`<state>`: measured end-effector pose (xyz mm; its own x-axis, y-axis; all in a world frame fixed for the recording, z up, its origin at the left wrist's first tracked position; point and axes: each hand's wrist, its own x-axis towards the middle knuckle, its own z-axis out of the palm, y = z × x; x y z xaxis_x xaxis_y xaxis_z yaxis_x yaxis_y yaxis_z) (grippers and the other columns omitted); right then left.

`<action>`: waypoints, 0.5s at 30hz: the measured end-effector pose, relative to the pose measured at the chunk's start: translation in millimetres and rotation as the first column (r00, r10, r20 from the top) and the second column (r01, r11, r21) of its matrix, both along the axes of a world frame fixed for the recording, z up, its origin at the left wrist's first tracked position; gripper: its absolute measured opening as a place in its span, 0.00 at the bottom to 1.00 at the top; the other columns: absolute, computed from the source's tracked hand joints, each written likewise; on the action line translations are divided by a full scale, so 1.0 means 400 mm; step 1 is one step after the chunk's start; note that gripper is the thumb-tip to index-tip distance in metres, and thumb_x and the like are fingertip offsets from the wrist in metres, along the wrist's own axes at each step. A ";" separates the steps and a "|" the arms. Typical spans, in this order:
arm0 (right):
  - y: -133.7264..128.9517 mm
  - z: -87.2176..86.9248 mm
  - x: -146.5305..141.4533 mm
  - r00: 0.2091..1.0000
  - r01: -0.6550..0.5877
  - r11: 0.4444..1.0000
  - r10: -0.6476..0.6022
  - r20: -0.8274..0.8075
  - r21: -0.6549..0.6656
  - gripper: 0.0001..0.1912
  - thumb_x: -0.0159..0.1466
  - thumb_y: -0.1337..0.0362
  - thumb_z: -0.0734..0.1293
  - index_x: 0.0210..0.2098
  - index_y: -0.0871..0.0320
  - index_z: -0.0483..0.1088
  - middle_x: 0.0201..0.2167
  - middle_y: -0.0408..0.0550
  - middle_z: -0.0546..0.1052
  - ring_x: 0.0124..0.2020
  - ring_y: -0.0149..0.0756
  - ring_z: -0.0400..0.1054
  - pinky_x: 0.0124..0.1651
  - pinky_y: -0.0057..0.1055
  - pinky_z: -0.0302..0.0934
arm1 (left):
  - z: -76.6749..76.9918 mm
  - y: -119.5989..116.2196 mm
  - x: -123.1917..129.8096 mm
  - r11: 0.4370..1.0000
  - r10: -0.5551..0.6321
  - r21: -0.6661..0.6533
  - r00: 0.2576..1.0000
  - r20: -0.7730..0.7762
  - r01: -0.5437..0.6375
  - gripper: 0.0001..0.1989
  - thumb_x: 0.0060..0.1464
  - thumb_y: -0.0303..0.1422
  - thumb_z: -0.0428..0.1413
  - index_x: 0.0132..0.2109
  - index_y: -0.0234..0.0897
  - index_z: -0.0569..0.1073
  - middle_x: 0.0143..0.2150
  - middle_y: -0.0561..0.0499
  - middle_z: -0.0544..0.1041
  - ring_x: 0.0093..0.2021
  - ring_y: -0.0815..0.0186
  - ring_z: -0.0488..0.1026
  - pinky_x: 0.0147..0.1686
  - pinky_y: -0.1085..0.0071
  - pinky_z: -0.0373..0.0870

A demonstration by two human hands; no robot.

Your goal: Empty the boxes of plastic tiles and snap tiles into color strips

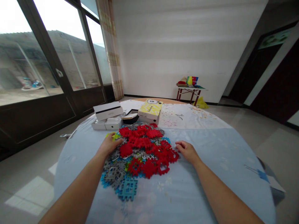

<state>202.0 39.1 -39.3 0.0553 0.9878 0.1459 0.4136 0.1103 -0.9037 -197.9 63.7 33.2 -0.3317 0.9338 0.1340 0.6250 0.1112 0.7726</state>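
Observation:
A heap of flat plastic building pieces with toothed edges spreads across the blue tablecloth (210, 155). Red pieces (140, 141) lie mostly on top, with grey pieces (114, 171) and a blue piece (128, 188) at the near left. My left hand (108, 146) rests at the heap's left edge, its thumb and index finger apart beside a lime-green piece (115, 137). I see no piece lifted in it. At the right edge, my right hand (188, 151) hovers close to the outermost red pieces, fingers loosely bent with a gap to the thumb and nothing visible between them.
Behind the heap stand white boxes (108, 112), an open black box (130, 116) and a yellow-and-white box (150, 110). A white cloth (198, 119) covers the table's far part. Against the wall, a small table (190, 89) carries colourful items. Glazed doors (58, 56) line the left.

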 end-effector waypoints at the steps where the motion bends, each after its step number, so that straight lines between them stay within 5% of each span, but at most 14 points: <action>1: 0.000 0.000 0.000 1.000 -0.001 1.000 0.001 -0.003 -0.001 0.15 0.56 0.57 0.62 0.38 0.59 0.71 0.30 0.48 0.77 0.29 0.36 0.71 0.34 0.32 0.65 | 0.005 0.000 0.002 1.000 0.010 -0.005 1.000 -0.002 -0.010 0.31 0.35 0.41 0.60 0.49 0.31 0.69 0.38 0.41 0.78 0.32 0.60 0.75 0.32 0.66 0.70; 8: 0.000 0.002 -0.001 1.000 0.004 1.000 -0.004 -0.009 0.005 0.16 0.55 0.58 0.62 0.37 0.59 0.72 0.29 0.47 0.77 0.27 0.35 0.71 0.34 0.32 0.65 | 0.066 0.029 0.057 0.996 0.015 0.083 0.999 -0.029 -0.013 0.28 0.43 0.38 0.54 0.52 0.30 0.66 0.43 0.41 0.75 0.41 0.59 0.73 0.39 0.66 0.69; 15: 0.002 -0.002 0.000 1.000 -0.017 1.000 0.017 0.012 0.005 0.17 0.56 0.57 0.61 0.38 0.60 0.71 0.29 0.47 0.77 0.28 0.35 0.71 0.34 0.31 0.65 | 0.096 0.058 0.211 0.940 -0.306 0.105 0.938 -0.161 0.325 0.26 0.50 0.44 0.47 0.52 0.33 0.68 0.46 0.44 0.75 0.44 0.61 0.72 0.43 0.67 0.67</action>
<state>201.9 39.8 -40.1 0.0371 0.9878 0.1511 0.4225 0.1215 -0.8982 -113.4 86.9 71.8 0.0079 0.9592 0.2827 0.7144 -0.2032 0.6696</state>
